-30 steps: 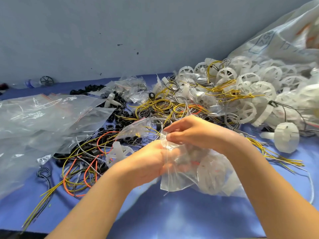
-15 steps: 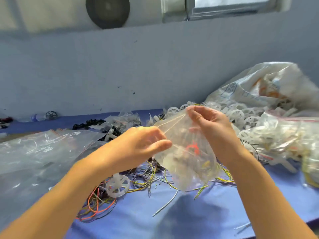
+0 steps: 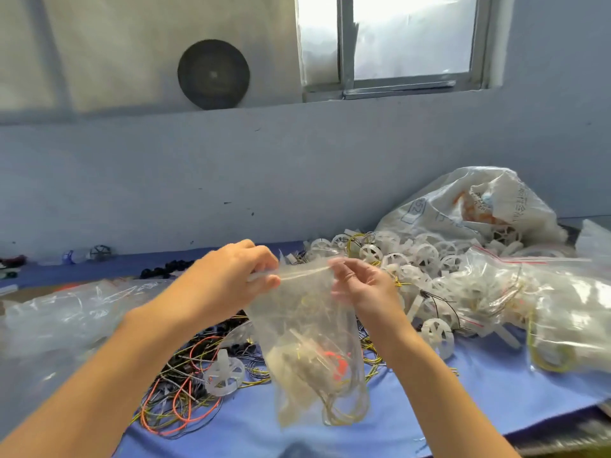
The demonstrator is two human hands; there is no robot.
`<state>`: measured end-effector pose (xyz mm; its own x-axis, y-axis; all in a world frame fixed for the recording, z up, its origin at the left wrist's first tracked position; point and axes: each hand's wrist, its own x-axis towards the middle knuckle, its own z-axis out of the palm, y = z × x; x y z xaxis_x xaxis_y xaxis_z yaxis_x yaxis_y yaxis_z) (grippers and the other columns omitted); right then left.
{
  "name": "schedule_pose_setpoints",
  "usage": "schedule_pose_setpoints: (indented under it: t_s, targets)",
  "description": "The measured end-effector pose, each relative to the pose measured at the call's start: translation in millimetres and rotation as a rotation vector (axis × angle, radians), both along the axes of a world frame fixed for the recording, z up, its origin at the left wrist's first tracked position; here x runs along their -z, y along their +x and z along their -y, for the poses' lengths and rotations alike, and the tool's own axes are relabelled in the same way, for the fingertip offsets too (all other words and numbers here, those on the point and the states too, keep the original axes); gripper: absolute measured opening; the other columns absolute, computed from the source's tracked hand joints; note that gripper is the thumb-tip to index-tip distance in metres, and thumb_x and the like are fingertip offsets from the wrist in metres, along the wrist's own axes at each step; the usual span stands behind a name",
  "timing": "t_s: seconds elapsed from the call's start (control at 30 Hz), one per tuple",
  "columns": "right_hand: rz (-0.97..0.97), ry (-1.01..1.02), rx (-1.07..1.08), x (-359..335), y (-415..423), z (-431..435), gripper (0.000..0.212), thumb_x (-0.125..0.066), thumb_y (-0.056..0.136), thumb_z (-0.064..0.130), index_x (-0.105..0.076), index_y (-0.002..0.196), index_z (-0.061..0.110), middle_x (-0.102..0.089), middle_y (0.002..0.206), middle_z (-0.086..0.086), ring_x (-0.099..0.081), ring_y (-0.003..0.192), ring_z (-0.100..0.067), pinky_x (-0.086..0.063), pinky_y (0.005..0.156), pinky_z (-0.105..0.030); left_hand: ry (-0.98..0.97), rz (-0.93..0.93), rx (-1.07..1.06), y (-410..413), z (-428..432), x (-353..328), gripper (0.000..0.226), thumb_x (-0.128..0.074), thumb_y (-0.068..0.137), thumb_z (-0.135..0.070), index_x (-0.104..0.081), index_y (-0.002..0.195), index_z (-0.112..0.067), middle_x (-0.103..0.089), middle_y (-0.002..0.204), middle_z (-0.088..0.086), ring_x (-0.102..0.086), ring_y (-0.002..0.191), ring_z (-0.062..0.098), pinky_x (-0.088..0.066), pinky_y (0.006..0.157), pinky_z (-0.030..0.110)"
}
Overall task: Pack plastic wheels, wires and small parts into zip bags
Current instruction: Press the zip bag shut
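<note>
Fingers of left hand, right hand pinching zip bag top, both raised level

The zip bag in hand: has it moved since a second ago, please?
Yes, upward: the zip bag lay on the blue table; now it hangs above it, its top edge pinched by the left hand and right hand.

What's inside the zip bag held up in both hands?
Through the zip bag, pinched at its top by left hand and right hand: whitish plastic pieces, an orange wire and yellow wire loops near the bottom. Smaller parts can't be told; blur and folds cover them.
</note>
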<state>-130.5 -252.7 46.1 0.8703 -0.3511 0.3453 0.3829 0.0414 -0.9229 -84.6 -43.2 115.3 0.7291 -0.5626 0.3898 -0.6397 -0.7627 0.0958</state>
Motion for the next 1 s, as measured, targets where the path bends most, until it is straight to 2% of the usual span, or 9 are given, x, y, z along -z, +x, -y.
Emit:
schedule_pose_setpoints:
  t_s: [0.07, 0.13, 0.27, 0.33, 0.4, 0.57, 0.67, 0.8, 1.0]
  targets:
    - [0.004, -0.041, -0.040, 5, -3, -7, 0.016, -0.062, 0.096, 0.014, -0.075, 0.090, 0.019, -0.072, 0.082, 0.004, -0.062, 0.076, -0.010, -0.055, 0.071, -0.028, -0.074, -0.047, 0.085, -4, 10, 6, 0.040, -0.057, 0.089, -0.055, -0.057, 0.125, -0.036, -0.055, 0.120, -0.017, -0.053, 0.110, 0.004, -0.045, 0.095, 0.029]
    - [0.011, -0.089, -0.057, 7, -5, -11, 0.021, -0.063, 0.095, 0.014, -0.077, 0.085, 0.025, -0.074, 0.084, 0.006, -0.064, 0.077, -0.005, -0.054, 0.072, -0.026, -0.106, -0.148, 0.165, -7, 22, 10, 0.044, -0.056, 0.090, -0.054, -0.058, 0.128, -0.032, -0.060, 0.124, -0.016, -0.055, 0.113, 0.002, -0.045, 0.098, 0.027]
    - [0.033, -0.112, -0.046, 4, -11, -9, 0.033, -0.064, 0.093, 0.008, -0.078, 0.077, 0.033, -0.075, 0.081, 0.008, -0.062, 0.072, -0.003, -0.052, 0.070, -0.023, -0.040, -0.159, 0.184, -10, 43, 21, 0.028, -0.054, 0.096, -0.042, -0.068, 0.095, -0.018, -0.068, 0.084, -0.004, -0.062, 0.080, 0.013, -0.049, 0.074, 0.034]
    - [0.063, -0.126, -0.044, 1, -14, -6, 0.028, -0.064, 0.092, 0.006, -0.078, 0.079, 0.027, -0.076, 0.082, 0.007, -0.063, 0.071, -0.001, -0.050, 0.069, -0.017, -0.059, -0.082, 0.180, -10, 50, 24, 0.030, -0.053, 0.097, -0.038, -0.058, 0.078, -0.016, -0.056, 0.066, -0.004, -0.051, 0.064, 0.014, -0.039, 0.060, 0.034]
    - [0.088, -0.146, -0.032, -2, -17, -2, 0.021, -0.065, 0.092, 0.006, -0.077, 0.086, 0.023, -0.077, 0.087, 0.006, -0.066, 0.077, -0.001, -0.050, 0.071, -0.013, -0.065, -0.024, 0.175, -11, 55, 23, 0.031, -0.051, 0.098, -0.037, -0.048, 0.070, -0.023, -0.046, 0.061, -0.007, -0.043, 0.062, 0.015, -0.032, 0.057, 0.032]
    - [0.090, -0.134, -0.023, -5, -18, 0, 0.012, -0.065, 0.092, 0.008, -0.076, 0.095, 0.010, -0.077, 0.089, 0.001, -0.068, 0.081, -0.002, -0.049, 0.073, -0.013, -0.060, -0.007, 0.184, -12, 60, 18, 0.032, -0.049, 0.099, -0.040, -0.048, 0.070, -0.026, -0.044, 0.062, -0.008, -0.041, 0.064, 0.016, -0.031, 0.058, 0.032]
    - [0.085, -0.148, 0.010, -6, -18, -3, 0.013, -0.065, 0.093, 0.010, -0.076, 0.091, 0.016, -0.076, 0.085, 0.002, -0.066, 0.078, -0.003, -0.051, 0.072, -0.015, -0.073, -0.032, 0.175, -12, 61, 20, 0.038, -0.046, 0.100, -0.041, -0.045, 0.066, -0.025, -0.044, 0.062, -0.007, -0.042, 0.062, 0.016, -0.031, 0.057, 0.033]
    - [0.066, -0.190, 0.090, -5, -17, -7, 0.011, -0.064, 0.094, 0.020, -0.074, 0.088, 0.022, -0.074, 0.081, 0.006, -0.065, 0.077, -0.010, -0.052, 0.075, -0.023, -0.087, -0.055, 0.175, -13, 58, 20, 0.038, -0.042, 0.100, -0.044, -0.061, 0.084, -0.016, -0.059, 0.074, -0.002, -0.055, 0.073, 0.021, -0.047, 0.064, 0.038]
    - [0.049, -0.110, 0.207, -9, -14, -6, 0.012, -0.065, 0.095, 0.026, -0.072, 0.086, 0.024, -0.067, 0.066, 0.015, -0.056, 0.061, 0.000, -0.046, 0.063, -0.014, -0.096, -0.037, 0.141, -16, 47, 20, 0.037, -0.039, 0.101, -0.045, -0.061, 0.086, -0.019, -0.060, 0.076, -0.005, -0.057, 0.074, 0.020, -0.050, 0.070, 0.040]
